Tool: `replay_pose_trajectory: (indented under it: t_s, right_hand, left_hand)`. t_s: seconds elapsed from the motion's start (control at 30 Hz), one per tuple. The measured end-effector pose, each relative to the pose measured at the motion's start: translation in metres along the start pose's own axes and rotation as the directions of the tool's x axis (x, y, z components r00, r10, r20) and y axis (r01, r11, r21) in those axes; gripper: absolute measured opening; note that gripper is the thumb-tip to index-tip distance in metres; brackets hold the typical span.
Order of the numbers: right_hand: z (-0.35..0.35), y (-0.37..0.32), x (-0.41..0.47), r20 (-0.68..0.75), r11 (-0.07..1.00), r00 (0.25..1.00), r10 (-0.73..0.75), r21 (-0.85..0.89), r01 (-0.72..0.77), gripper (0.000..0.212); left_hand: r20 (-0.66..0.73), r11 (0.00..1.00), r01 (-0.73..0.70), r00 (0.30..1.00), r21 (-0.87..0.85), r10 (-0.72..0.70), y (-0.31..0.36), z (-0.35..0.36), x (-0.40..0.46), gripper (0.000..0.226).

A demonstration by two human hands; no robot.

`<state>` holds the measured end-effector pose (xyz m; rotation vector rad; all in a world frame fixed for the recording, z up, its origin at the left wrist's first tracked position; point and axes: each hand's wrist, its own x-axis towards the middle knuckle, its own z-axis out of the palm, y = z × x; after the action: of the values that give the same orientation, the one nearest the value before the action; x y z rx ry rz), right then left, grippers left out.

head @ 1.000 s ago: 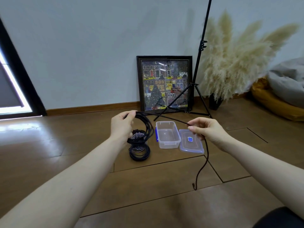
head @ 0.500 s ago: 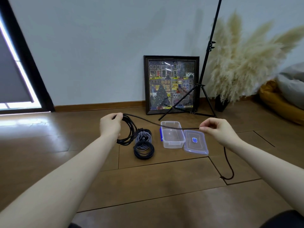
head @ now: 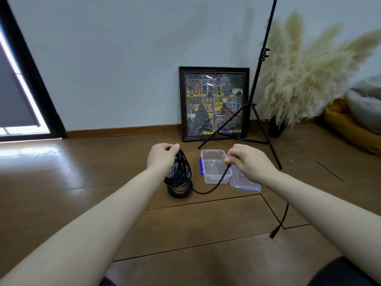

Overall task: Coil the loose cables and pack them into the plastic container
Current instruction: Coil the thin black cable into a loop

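My left hand (head: 161, 156) grips the top of several loops of a black cable (head: 186, 172) that hang below it. A slack run of that cable sags to my right hand (head: 248, 163), which pinches it over the clear plastic container (head: 214, 176). The free end with its plug (head: 274, 235) trails under my right forearm onto the floor. Behind the hanging loops, a second coiled bundle (head: 179, 189) lies on the floor, black with a grey-white part. The container is open and empty, with blue clips; its lid (head: 244, 183) lies beside it on the right.
A framed picture (head: 214, 103) leans on the wall behind the container. A black tripod stand (head: 255, 85) spreads its legs close behind and right of it. A pampas grass vase (head: 276, 126) and a cushion (head: 350, 129) stand at the right. The floor is brown wood.
My right hand moved left toward my left hand, so the taut cable between them now sags in a loop. The free end dragged closer along the floor.
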<state>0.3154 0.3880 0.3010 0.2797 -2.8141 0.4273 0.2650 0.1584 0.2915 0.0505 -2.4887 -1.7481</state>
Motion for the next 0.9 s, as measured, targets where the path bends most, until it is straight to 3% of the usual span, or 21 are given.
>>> replay_pose_trajectory:
  t_s: [0.2,0.37,0.63,0.77,0.9]
  right_hand:
    - [0.004,-0.013,0.003,0.048,0.982,0.997,0.055,0.177,-0.063,0.025]
    - [0.005,-0.019,0.002,0.049,0.936,0.995,0.093,0.336,-0.104,0.026]
    - [0.008,-0.027,0.004,-0.005,0.871,0.989,0.146,0.475,-0.126,0.024]
    - [0.009,-0.022,0.006,-0.073,0.857,0.973,0.221,0.49,-0.158,0.025]
    - [0.01,-0.014,0.007,-0.107,0.851,0.946,0.307,0.475,-0.223,0.026]
  left_hand:
    - [0.031,0.995,-0.001,1.0,0.099,-0.002,0.004,0.016,0.001,0.025]
    - [0.108,0.968,-0.131,0.988,0.216,0.109,0.007,0.031,0.001,0.024]
    - [0.335,0.995,-0.095,0.939,0.041,0.076,0.014,0.052,-0.016,0.019]
    - [0.39,0.994,-0.022,0.918,-0.108,0.063,0.017,0.055,-0.024,0.025]
    - [0.423,0.993,-0.025,0.903,-0.116,0.072,0.018,0.056,-0.025,0.024]
